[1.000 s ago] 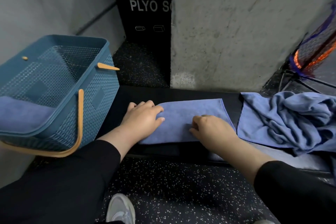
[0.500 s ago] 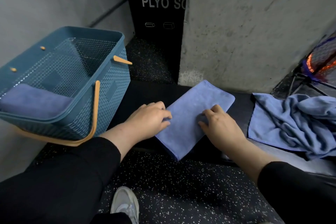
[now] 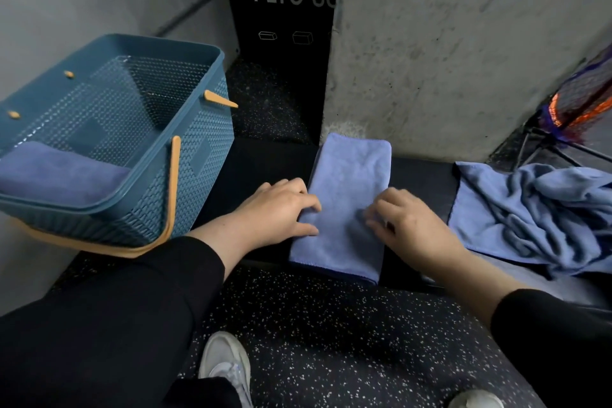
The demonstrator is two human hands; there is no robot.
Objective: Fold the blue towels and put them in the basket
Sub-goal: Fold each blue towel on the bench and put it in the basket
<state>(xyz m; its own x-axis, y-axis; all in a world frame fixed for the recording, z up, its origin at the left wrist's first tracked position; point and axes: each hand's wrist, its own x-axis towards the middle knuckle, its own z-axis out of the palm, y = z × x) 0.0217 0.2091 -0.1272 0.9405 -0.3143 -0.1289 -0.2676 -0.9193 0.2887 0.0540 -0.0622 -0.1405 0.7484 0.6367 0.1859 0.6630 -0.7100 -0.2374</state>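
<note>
A folded blue towel lies lengthwise across a black bench, its near end hanging over the front edge. The left hand pinches its left edge; the right hand curls onto its right side, fingertips blurred. A teal basket at the bench's left end holds another folded towel. Crumpled towels lie at the right end, cut off by the frame.

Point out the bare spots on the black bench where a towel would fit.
Bare black bench shows between the teal plastic basket and the folded blue towel, and a narrower strip between that towel and the crumpled blue towel pile. The right end is crowded.
</note>
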